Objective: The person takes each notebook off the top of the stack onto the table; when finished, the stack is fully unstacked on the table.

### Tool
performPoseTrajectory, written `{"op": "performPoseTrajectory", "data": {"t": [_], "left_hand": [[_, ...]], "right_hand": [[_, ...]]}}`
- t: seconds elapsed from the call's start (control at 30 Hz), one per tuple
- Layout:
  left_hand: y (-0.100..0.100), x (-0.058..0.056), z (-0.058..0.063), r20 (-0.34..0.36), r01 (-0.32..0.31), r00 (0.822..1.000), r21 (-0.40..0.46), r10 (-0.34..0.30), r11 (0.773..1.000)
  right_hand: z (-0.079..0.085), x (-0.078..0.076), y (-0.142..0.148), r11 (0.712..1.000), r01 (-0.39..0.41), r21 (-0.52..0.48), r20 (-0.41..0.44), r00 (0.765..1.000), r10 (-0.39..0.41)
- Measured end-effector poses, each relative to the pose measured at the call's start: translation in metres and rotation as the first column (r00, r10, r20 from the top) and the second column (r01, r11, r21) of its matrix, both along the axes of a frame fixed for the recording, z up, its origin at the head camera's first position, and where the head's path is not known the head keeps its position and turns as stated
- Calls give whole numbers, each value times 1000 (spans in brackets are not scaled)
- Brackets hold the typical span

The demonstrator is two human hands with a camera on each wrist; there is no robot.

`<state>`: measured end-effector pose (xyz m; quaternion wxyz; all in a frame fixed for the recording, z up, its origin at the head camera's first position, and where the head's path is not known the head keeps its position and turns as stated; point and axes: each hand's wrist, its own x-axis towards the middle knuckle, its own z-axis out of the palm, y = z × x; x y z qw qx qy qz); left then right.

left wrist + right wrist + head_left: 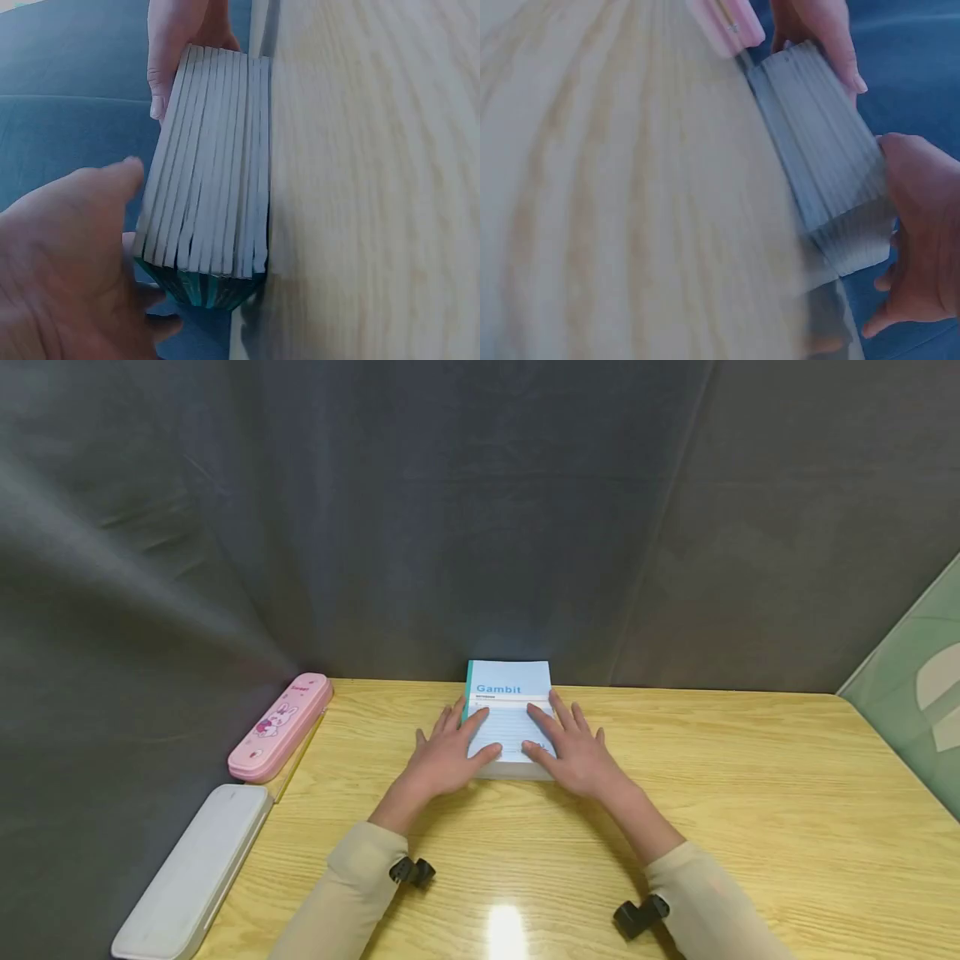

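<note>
A thick stack of notebooks (510, 732) lies near the table's back edge. The top cover is pale, reads "Gambit" and has a green strip along its left side. My left hand (444, 760) is at the stack's left side, fingers spread, with thumb and forefinger over the cover. Mirroring it on the right, my right hand (585, 760) has its thumb and forefinger over the cover and its other fingers spread outward. The left wrist view shows the layered page edges (210, 165) and green spines beside my left palm. In the right wrist view, the right thumb is right at the stack's upper edge.
At the table's left edge a pink pencil case (281, 727) with a rabbit picture lies behind a long white case (197, 872). A dark cloth (480, 510) hangs behind the table (750, 793). A green panel (918, 685) stands at the far right.
</note>
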<state>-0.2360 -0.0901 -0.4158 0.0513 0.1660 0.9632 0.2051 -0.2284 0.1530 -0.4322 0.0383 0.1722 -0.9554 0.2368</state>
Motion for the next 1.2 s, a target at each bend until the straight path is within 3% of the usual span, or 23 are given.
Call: {"op": "performPoseTrajectory", "data": {"t": [0.13, 0.33, 0.6, 0.7, 0.83, 1.03, 1.2], "left_hand": [[0, -4, -6, 4, -26, 1000, 124, 26, 992], [4, -7, -13, -36, -101, 992, 304, 117, 947], [10, -7, -16, -2, -174, 981, 424, 193, 889], [10, -7, -15, 35, -198, 978, 463, 206, 864], [9, -8, -16, 65, -228, 972, 495, 226, 838], [4, -12, -18, 74, -263, 961, 549, 267, 794], [-1, -14, -22, 112, -284, 956, 599, 272, 749]], "right_hand": [[-9, -4, -1, 996, -18, -83, 17, 1000, 20], [-17, -7, -2, 969, -32, -245, 42, 998, 43], [-28, -11, -3, 867, -12, -498, 69, 996, 54], [-28, -12, -5, 847, 17, -531, 84, 996, 33], [-28, -11, -6, 848, 49, -528, 94, 996, 1], [-30, -12, -6, 838, 34, -545, 72, 997, 6], [-32, -12, -7, 803, 35, -595, 89, 996, 23]]}}
